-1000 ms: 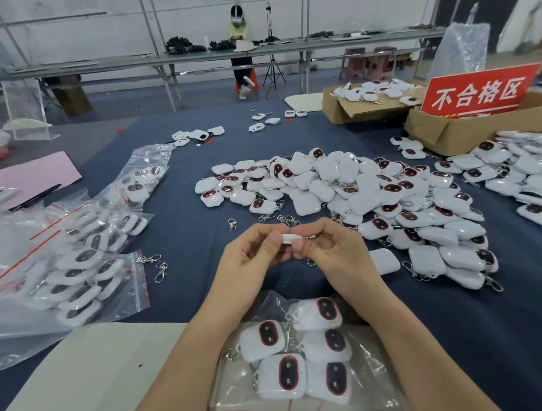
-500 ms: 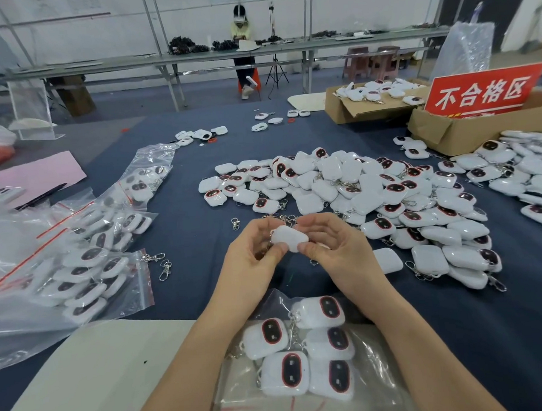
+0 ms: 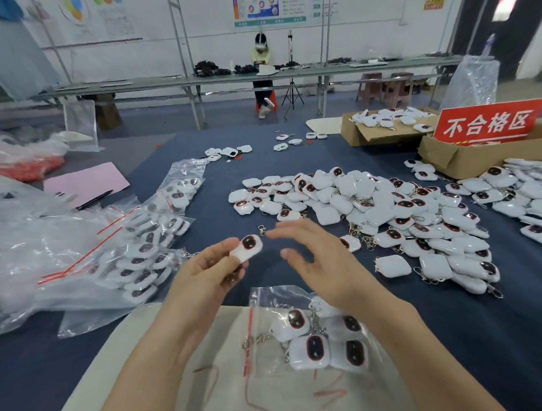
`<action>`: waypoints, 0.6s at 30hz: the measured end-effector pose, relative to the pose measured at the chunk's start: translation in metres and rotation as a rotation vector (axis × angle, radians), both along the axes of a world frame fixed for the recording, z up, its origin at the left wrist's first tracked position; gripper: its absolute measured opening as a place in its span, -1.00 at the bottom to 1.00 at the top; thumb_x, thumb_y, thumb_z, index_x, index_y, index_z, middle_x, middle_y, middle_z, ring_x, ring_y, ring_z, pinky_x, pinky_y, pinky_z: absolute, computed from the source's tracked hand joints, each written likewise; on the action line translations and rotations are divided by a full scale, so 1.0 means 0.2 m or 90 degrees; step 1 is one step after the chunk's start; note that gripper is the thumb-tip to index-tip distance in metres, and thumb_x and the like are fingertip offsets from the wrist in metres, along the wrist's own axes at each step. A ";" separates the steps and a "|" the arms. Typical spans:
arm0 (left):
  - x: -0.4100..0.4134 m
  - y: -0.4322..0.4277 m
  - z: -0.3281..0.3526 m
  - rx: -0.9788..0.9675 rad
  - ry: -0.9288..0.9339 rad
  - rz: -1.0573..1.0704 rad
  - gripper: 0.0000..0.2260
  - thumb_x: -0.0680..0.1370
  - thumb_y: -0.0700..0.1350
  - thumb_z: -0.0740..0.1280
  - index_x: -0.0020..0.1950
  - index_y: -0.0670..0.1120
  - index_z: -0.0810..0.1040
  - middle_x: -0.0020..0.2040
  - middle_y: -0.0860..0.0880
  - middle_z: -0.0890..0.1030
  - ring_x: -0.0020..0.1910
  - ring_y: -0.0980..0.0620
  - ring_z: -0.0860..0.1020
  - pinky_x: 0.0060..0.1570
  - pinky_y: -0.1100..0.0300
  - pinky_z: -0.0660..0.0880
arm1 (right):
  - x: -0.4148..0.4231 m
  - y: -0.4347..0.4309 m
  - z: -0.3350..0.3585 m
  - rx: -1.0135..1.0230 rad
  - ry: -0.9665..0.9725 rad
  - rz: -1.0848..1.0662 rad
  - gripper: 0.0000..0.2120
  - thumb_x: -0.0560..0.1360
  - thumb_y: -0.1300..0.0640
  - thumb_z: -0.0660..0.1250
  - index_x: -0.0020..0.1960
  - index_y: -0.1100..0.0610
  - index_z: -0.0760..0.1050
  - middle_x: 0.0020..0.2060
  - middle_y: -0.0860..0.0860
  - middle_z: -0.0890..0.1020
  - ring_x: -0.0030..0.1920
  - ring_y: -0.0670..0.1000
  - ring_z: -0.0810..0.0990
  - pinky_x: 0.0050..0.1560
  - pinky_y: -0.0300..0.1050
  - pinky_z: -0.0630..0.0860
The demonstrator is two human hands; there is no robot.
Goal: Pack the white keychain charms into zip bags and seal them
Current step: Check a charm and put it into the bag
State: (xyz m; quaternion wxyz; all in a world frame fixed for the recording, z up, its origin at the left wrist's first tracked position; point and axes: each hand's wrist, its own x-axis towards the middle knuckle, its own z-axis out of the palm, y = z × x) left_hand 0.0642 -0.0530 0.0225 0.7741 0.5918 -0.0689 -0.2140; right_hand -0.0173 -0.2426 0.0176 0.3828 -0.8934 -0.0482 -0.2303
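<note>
A white keychain charm (image 3: 247, 247) is pinched at its lower end between the thumb and fingers of the left hand (image 3: 204, 278), raised above the desk (image 3: 486, 335) with its dark, red-rimmed oval facing up. The right hand (image 3: 323, 265) hovers just beside it, apart from it, fingers spread and grasping nothing; it is blurred.

Below the right wrist a zip bag (image 3: 312, 334) lies on a pale sheet (image 3: 140, 372) at the near edge of the desk. It holds several charms with their chains, and its red zip strip runs down its left side; whether that strip is sealed cannot be told.

Beyond the hands a pile of loose charms (image 3: 388, 212) spreads over the blue desk cover towards the right. On the left lie filled bags (image 3: 138, 254) of charms, overlapping one another. A pink sheet (image 3: 85, 182) sits behind them. At the far right stand cardboard boxes (image 3: 466, 159), one bearing a red sign (image 3: 486, 123). Far behind, a seated person (image 3: 262, 72) is at a long bench.
</note>
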 end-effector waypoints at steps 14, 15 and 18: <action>-0.12 0.31 -0.07 0.272 -0.136 -0.043 -0.74 0.57 -0.23 0.42 0.20 0.06 0.61 0.10 0.04 0.69 -0.13 0.14 0.67 -0.18 0.36 0.53 | 0.09 0.18 0.03 -0.231 0.287 0.096 -0.73 0.47 0.21 0.23 -0.18 -0.17 0.51 0.05 -0.13 0.56 0.09 -0.05 0.57 0.13 0.04 0.51; -0.13 0.29 -0.06 0.264 -0.146 -0.052 -0.74 0.57 -0.23 0.41 0.19 0.07 0.61 0.11 0.05 0.68 -0.12 0.14 0.67 -0.19 0.37 0.53 | 0.09 0.18 0.04 -0.208 0.277 0.091 -0.74 0.47 0.20 0.26 -0.21 -0.17 0.51 0.05 -0.10 0.58 0.08 -0.02 0.58 0.13 0.04 0.51; -0.17 0.26 -0.02 0.249 -0.183 -0.075 -0.74 0.58 -0.25 0.38 0.19 0.06 0.61 0.13 0.05 0.67 -0.12 0.20 0.64 -0.18 0.37 0.53 | 0.09 0.16 0.06 -0.159 0.265 0.087 -0.68 0.49 0.23 0.28 -0.27 -0.19 0.47 0.06 -0.06 0.61 0.03 -0.03 0.58 0.13 0.03 0.51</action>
